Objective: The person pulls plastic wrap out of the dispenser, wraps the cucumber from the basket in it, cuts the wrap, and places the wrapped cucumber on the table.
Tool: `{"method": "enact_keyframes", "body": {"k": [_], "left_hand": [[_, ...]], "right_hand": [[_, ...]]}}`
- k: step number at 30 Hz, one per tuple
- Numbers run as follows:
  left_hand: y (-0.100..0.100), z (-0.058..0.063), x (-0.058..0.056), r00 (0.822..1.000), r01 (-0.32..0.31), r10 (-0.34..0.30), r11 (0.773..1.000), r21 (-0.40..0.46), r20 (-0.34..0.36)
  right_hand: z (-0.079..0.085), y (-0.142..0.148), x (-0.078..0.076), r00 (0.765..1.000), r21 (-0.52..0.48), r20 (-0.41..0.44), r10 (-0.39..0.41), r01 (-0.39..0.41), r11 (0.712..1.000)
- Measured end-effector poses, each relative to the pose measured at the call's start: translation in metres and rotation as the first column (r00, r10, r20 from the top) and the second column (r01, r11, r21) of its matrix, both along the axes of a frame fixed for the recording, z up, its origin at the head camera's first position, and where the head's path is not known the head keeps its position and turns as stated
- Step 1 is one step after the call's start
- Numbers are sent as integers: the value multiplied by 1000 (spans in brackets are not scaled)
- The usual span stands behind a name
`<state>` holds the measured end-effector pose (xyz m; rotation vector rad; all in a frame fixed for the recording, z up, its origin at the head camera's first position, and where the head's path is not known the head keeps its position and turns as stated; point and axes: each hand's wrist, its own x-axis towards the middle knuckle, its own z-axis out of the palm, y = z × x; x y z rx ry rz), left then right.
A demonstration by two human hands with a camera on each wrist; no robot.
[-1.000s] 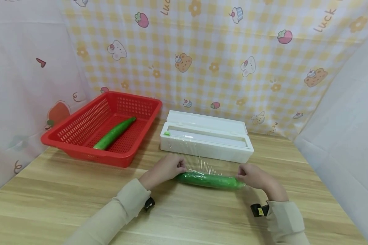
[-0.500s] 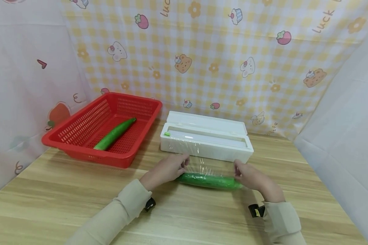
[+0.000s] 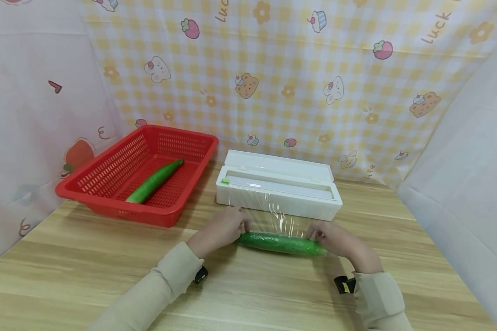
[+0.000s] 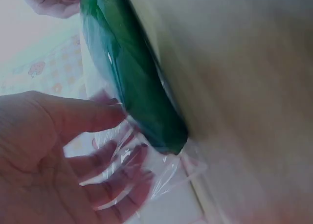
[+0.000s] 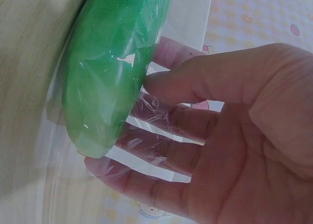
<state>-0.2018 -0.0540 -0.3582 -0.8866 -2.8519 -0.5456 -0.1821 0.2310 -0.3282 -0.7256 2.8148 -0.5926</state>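
A green cucumber (image 3: 279, 243) lies crosswise on the table, with clear cling film (image 3: 269, 220) around it and running back to the white cling film box (image 3: 277, 202). My left hand (image 3: 225, 227) is at its left end; there the thumb and index finger pinch film beside the cucumber, and the other fingers spread behind the film (image 4: 164, 177). At the paler right end, my right hand (image 3: 335, 236) pinches film between thumb and index finger along the cucumber's edge. Its index fingertip is hidden behind the cucumber (image 5: 115, 72), while the other fingers reach behind the film.
The box's lid (image 3: 279, 164) stands raised at the back, and a small green slider (image 3: 225, 181) sits at its left corner. A red plastic basket (image 3: 170, 216) at the left holds another cucumber (image 3: 155, 180). A patterned curtain hangs behind the table.
My right hand has shifted left and slightly back along the cucumber from its right tip. The left hand has stayed at its end with small finger movements. The film's creases have changed.
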Motion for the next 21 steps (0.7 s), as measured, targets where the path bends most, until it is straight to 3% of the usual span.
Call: {"method": "enact_keyframes", "body": {"k": [3, 5, 8, 10, 12, 16, 21], "left_hand": [[0, 4, 2, 999, -40, 40, 998, -40, -1], [2, 7, 6, 999, -26, 23, 997, -67, -35], [13, 10, 14, 992, 77, -88, 990, -115, -92], [22, 11, 23, 977, 148, -171, 973, -178, -125], [31, 9, 30, 968, 174, -211, 955, -241, -135], [39, 6, 36, 968, 121, -183, 941, -317, -171], [41, 6, 36, 969, 66, -134, 950, -305, -206]], "right_hand": [[0, 0, 0, 1000, 7, -10, 10, -10, 1000], [-1, 0, 0, 1000, 10, -10, 7, -7, 1000], [0, 0, -1, 1000, 15, -9, -2, 2, 1000], [-1, 0, -1, 1000, 18, -8, -14, 14, 1000], [0, 0, 0, 1000, 21, -12, -16, 17, 1000], [0, 0, 0, 1000, 20, -11, -24, 24, 999], [0, -2, 1, 998, 25, 21, -61, 60, 998]]}}
